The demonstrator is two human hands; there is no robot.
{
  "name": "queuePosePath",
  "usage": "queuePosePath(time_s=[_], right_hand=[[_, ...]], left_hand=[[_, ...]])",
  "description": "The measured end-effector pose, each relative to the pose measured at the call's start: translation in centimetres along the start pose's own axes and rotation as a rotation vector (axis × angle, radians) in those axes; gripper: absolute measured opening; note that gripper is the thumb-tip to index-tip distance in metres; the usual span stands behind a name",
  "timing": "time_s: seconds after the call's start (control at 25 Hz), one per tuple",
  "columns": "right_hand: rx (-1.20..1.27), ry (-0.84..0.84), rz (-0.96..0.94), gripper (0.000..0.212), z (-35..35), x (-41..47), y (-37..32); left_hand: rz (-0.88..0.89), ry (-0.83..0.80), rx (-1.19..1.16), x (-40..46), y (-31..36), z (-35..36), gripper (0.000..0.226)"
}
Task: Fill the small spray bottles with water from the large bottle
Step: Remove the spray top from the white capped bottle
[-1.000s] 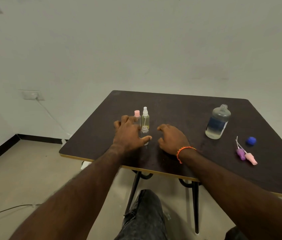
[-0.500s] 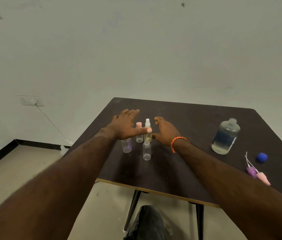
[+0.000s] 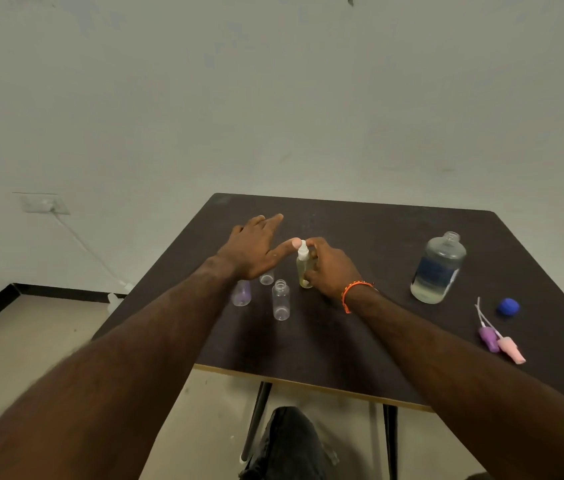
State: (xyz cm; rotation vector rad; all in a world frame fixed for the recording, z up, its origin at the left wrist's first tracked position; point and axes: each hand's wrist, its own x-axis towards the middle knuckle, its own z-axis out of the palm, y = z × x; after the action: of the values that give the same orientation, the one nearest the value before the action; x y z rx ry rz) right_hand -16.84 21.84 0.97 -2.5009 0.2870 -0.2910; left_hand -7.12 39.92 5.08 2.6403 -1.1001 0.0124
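Four small bottles crowd left of the uncapped large bottle (image 3: 438, 268), so the right hand (image 3: 331, 270) gripping the yellowish spray bottle (image 3: 303, 268), or the flat, spread left hand (image 3: 256, 249), could topple the clear one (image 3: 281, 299).

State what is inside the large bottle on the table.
The large bottle has no cap and holds clear liquid low down; its dark label hides part of the inside, so the exact level is unclear.

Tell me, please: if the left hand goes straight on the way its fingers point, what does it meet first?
Probably nothing: the left hand points over bare table toward the far edge. Height is unclear.
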Motion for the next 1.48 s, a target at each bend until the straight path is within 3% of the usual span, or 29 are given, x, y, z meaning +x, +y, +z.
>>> queuePosePath(time_s=[0.12, 0.28, 0.4, 0.52, 0.64, 0.76, 0.88, 1.04, 1.36, 1.48], right_hand=[[0.019, 0.027, 0.043, 0.058, -3.0, -3.2, 1.9], [0.054, 0.057, 0.110, 0.066, -5.6, -8.3, 4.5], [0.045, 0.059, 0.153, 0.078, -6.3, -11.4, 6.3], [0.080, 0.082, 0.179, 0.090, -6.7, -12.6, 7.2], [0.071, 0.081, 0.181, 0.097, -6.9, -12.6, 7.4], [0.072, -0.032, 0.167, 0.100, -7.2, -12.3, 7.8], [0.066, -0.062, 0.161, 0.081, -7.9, -12.3, 7.9], [-0.068, 0.129, 0.079, 0.029, -9.1, -11.7, 6.6], [-0.140, 0.003, 0.004, 0.019, -10.0, -10.4, 5.5], [-0.068, -0.044, -0.021, 0.032, -10.3, -10.5, 5.5]], left_hand=[[0.075, 0.043, 0.041, 0.2, 3.9, -0.2, 0.103], [0.265, -0.047, 0.124, -0.2, 8.9, 1.0, 0.122], [0.368, -0.069, 0.166, -0.7, 12.2, 3.1, 0.122], [0.375, -0.105, 0.144, -0.5, 14.1, 5.6, 0.107], [0.341, -0.157, 0.010, -0.4, 14.6, 7.4, 0.074], [0.307, -0.147, -0.110, -0.4, 13.9, 8.8, 0.052], [0.262, -0.111, -0.201, -0.8, 13.3, 9.8, 0.058], [0.210, -0.080, -0.227, -0.9, 13.8, 10.4, 0.032], [0.178, -0.060, -0.298, -1.0, 14.2, 10.9, 0.040], [0.166, -0.116, -0.282, -0.6, 14.3, 10.6, 0.041]])
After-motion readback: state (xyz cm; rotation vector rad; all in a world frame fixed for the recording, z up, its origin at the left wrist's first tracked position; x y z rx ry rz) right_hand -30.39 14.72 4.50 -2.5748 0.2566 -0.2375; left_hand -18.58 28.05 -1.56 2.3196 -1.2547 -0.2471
